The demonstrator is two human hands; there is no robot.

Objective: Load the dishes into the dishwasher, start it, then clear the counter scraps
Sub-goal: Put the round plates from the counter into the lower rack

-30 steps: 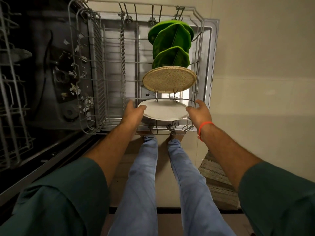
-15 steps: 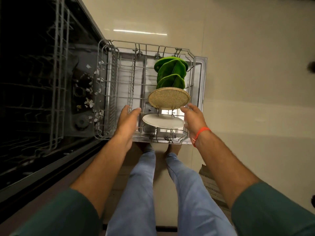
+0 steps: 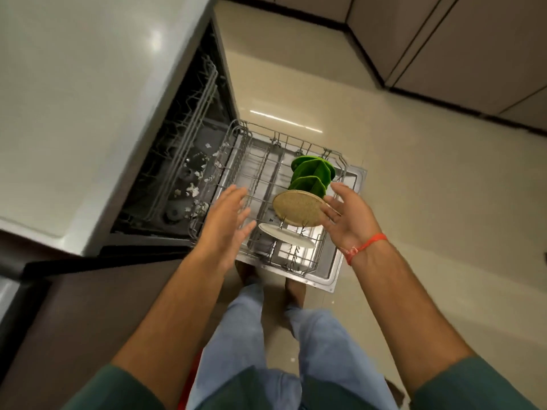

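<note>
Head view, looking down on the pulled-out lower rack (image 3: 260,184) of the dishwasher (image 3: 189,137). Left hand (image 3: 228,220) and right hand (image 3: 349,220) hover above the rack, fingers spread and relaxed, each holding nothing. The dishes stand in the rack's right-hand rows: green plates (image 3: 313,176) at the far end, a speckled tan plate (image 3: 299,208) leaning next to them, and a white plate (image 3: 287,233) nearest the person, lying close to flat across the tines.

Risks, as judged: the white plate appears poorly seated; pushing the rack in with a jolt could slide it off the tines or knock it against the tan plate. White scraps (image 3: 194,189) lie on the tub floor and could be carried toward the drain area once the wash starts. The right hand's fingertips are just beside the tan plate's rim, so a careless sweep could tip it.

Room: the rack's left rows show no dishes. The open door (image 3: 346,261) juts over the floor (image 3: 414,202) directly ahead of the feet; the desk (image 3: 74,99) edge bounds the left. Floor to the right offers stepping space.
</note>
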